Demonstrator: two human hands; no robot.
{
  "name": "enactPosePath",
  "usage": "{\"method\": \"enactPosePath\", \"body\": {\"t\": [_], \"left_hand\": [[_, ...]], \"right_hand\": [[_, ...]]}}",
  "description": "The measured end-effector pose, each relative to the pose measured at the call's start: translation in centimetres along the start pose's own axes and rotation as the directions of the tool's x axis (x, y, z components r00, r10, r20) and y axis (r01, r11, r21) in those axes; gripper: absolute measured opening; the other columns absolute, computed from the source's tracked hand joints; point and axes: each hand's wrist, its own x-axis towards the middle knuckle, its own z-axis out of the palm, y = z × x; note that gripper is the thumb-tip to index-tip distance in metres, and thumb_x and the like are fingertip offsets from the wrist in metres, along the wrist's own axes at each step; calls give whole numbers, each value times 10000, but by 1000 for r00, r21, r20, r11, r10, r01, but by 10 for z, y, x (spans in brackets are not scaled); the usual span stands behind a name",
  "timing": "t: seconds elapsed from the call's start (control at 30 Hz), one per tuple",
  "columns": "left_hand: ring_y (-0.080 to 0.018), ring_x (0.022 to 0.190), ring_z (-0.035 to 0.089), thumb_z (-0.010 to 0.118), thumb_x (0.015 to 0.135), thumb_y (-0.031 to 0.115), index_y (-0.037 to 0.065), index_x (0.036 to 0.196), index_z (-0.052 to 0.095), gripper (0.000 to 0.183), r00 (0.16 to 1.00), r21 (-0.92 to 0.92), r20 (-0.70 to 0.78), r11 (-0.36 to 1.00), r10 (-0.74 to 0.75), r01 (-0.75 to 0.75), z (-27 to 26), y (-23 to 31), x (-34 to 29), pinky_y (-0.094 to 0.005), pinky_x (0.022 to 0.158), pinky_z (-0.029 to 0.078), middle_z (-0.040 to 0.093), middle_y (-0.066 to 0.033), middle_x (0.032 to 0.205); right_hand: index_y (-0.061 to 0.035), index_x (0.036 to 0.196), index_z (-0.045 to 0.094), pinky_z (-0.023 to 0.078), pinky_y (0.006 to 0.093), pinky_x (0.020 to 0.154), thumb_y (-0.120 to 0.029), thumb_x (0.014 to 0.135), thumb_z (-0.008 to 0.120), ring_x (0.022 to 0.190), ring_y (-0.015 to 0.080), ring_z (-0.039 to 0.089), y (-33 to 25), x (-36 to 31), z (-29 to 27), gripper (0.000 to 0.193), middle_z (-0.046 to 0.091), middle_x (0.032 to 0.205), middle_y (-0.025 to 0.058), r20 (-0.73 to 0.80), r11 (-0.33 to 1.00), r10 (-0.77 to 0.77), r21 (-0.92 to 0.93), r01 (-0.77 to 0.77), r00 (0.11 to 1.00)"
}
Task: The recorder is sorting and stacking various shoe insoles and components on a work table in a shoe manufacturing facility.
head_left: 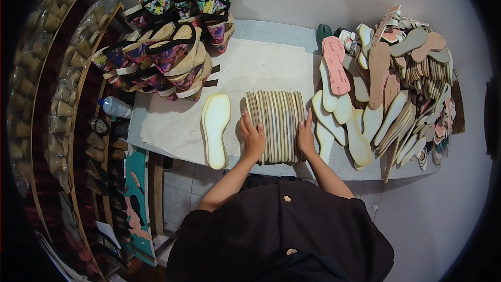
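Observation:
A row of shoe insoles [274, 128] stands on edge on the pale sheet, packed side by side. Against its left end presses my left hand [252, 138], fingers bent along the outermost insole. My right hand [307, 137] lies along the right end with its fingers stretched upward. The row is held between the two palms. To the left of my left hand, a small stack of white insoles [215, 130] with yellowish edges lies flat. Close to my right hand are loose pale insoles [324, 141] at the edge of a larger pile.
Colourful patterned wedge sandals [175, 55] are heaped at the back left. On the right, a big pile holds insoles, sandal parts and a pink printed insole [335, 65]. A plastic bottle [116, 107] stands left of the table [172, 146], beside shelves [78, 73] of shoe forms.

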Motion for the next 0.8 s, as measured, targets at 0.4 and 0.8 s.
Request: {"method": "enactPosePath", "body": {"t": [0.4, 0.8], "left_hand": [[-488, 1245, 294, 408, 923, 248, 197, 1412, 275, 509, 967, 137, 235, 981, 102, -136, -11, 16, 5, -468, 989, 337, 182, -331, 1390], [-506, 1194, 337, 437, 911, 346, 239, 1359, 382, 464, 948, 308, 234, 908, 216, -283, -10, 24, 3, -500, 934, 389, 113, -305, 1416]], "right_hand": [[-209, 1394, 327, 148, 643, 1002, -383, 888, 433, 1347, 363, 190, -23, -15, 4, 545, 211, 1457, 193, 100, 697, -342, -640, 324, 934], [-158, 1399, 314, 111, 642, 1006, -445, 869, 440, 1353, 260, 223, -17, -20, 13, 616, 268, 1458, 103, 163, 527, -453, -743, 411, 876]]}}
